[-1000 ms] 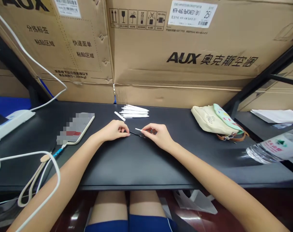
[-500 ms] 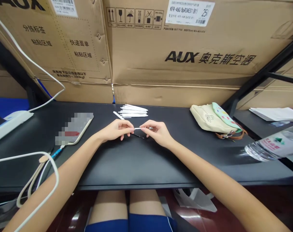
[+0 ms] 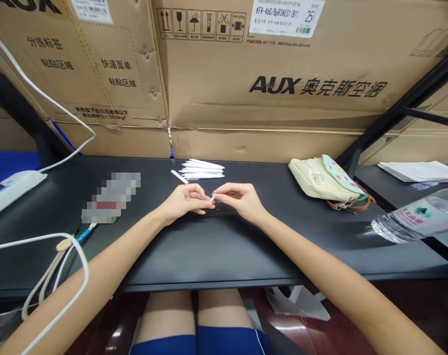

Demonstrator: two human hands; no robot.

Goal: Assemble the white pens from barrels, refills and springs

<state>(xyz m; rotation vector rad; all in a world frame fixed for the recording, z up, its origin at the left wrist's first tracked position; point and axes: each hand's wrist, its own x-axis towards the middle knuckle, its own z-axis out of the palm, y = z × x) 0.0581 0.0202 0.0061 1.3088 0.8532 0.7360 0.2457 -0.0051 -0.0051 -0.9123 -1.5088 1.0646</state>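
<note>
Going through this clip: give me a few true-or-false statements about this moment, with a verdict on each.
1. The right hand pinches a small white piece at its fingertips. True.
2. The left hand lies open with its fingers spread flat. False: its fingers are curled, close to the right hand.
3. The pile of white tubes lies on the floor. False: it lies on the black desk, beyond the hands.
4. A loose white tube lies apart from the pile, on its left. True.

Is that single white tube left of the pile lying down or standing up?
Lying down: the white tube rests flat on the black desktop beside the pile.
</note>
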